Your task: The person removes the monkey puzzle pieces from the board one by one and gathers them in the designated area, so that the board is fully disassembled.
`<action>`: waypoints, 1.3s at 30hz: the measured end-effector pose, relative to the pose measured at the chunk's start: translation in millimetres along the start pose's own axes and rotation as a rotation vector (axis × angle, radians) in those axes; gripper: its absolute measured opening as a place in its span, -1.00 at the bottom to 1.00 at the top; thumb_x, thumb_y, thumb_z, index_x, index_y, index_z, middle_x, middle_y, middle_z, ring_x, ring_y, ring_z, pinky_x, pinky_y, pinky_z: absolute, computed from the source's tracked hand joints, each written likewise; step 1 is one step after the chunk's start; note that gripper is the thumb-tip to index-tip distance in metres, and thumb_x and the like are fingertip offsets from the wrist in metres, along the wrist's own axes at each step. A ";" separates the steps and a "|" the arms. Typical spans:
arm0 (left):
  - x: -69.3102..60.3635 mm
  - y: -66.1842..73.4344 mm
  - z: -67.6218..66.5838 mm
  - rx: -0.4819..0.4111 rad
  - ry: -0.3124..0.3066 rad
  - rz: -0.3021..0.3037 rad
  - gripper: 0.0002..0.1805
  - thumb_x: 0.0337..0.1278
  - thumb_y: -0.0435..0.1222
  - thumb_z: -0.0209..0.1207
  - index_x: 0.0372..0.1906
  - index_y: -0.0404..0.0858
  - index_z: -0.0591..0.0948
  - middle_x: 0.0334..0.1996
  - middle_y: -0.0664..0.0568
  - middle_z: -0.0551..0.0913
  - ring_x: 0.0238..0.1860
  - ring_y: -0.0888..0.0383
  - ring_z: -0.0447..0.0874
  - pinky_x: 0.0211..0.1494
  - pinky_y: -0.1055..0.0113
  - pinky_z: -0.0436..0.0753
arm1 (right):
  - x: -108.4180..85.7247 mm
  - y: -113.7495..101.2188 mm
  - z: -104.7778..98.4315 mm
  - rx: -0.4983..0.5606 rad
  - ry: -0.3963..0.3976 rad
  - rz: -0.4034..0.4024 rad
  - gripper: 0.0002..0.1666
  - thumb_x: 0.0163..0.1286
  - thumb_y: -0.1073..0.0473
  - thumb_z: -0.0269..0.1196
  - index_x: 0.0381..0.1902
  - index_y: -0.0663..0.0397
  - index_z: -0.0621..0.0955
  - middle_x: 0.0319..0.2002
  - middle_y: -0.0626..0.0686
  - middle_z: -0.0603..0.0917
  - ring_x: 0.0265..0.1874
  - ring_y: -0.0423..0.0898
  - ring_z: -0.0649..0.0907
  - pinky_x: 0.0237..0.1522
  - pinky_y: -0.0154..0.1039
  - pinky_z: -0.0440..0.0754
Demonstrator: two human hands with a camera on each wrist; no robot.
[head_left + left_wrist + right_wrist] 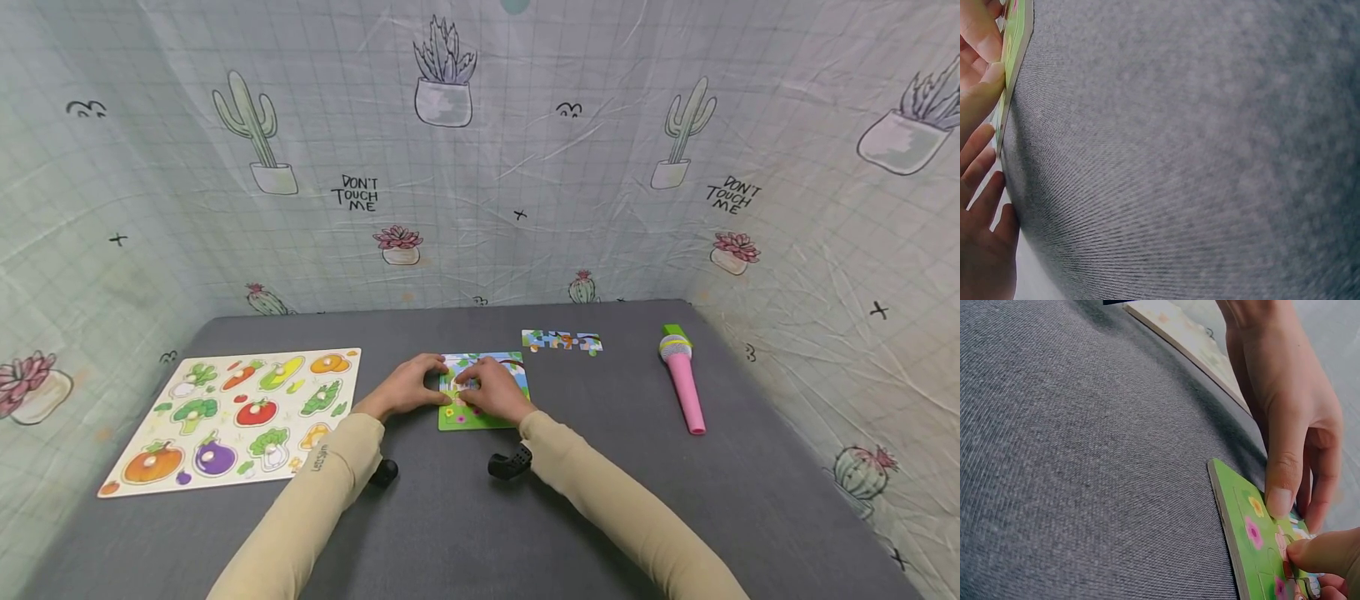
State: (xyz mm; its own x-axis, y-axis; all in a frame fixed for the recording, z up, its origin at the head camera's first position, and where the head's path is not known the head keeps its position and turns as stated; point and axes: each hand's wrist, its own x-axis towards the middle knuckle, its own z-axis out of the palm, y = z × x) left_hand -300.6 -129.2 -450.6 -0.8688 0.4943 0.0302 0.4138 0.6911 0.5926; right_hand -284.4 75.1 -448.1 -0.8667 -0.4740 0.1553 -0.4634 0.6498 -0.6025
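A small jigsaw puzzle board (pixel 480 422), with a green border and flowers, lies flat before me. My left hand (pixel 405 387) rests along its left side, the thumb pressing on the board's face and the fingers reaching toward the far corner. Over the middle of the board, my right hand (pixel 495 390) pinches a puzzle piece (pixel 1311 586) between thumb and fingers. That piece sits slightly raised, partly hidden by the right fingers. The board's green edge (pixel 1019 37) shows at the left of the left wrist view.
Several joined puzzle pieces (pixel 561 341) lie behind the board, to the right. A large vegetable puzzle board (pixel 168 421) covers the left of the grey table (pixel 442 517). On the right lies a pink toy microphone (pixel 685 387), its head against a green block (pixel 675 331).
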 end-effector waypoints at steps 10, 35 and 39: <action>-1.3 0.5 0.9 -0.023 -0.009 -0.007 -0.45 0.03 -0.19 0.42 0.12 -0.36 0.58 0.33 -0.22 0.39 0.38 -0.18 0.28 0.40 -0.07 0.31 | -5.2 -2.2 0.9 0.006 0.005 -0.002 -0.81 0.30 0.29 0.32 -0.14 0.12 0.76 -0.12 0.13 0.58 -0.12 0.06 0.54 -0.13 -0.07 0.55; -0.9 -2.5 -0.3 -0.018 -0.019 -0.010 -0.42 0.05 -0.15 0.42 0.16 -0.33 0.57 0.35 -0.17 0.38 0.41 -0.15 0.25 0.44 -0.05 0.26 | -23.5 40.5 -43.9 0.492 0.114 0.431 -0.63 0.45 0.24 0.19 0.19 0.03 0.62 0.24 0.15 0.50 0.13 0.11 0.53 0.05 -0.01 0.58; -1.4 -5.1 0.7 -0.005 -0.013 -0.003 -0.41 0.06 -0.13 0.41 0.17 -0.32 0.57 0.35 -0.15 0.39 0.40 -0.13 0.25 0.44 -0.04 0.26 | -30.0 57.3 -56.6 0.448 0.122 0.466 -0.64 0.46 0.23 0.18 0.18 0.08 0.61 0.27 0.16 0.47 0.12 0.12 0.53 0.03 -0.01 0.58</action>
State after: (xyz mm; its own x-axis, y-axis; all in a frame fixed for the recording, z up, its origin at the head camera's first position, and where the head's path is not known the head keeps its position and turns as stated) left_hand -301.3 -133.1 -454.2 -0.8662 0.4994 0.0181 0.4100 0.6895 0.5970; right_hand -295.4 160.2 -443.0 -0.9850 -0.1149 -0.1289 0.0644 0.4482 -0.8916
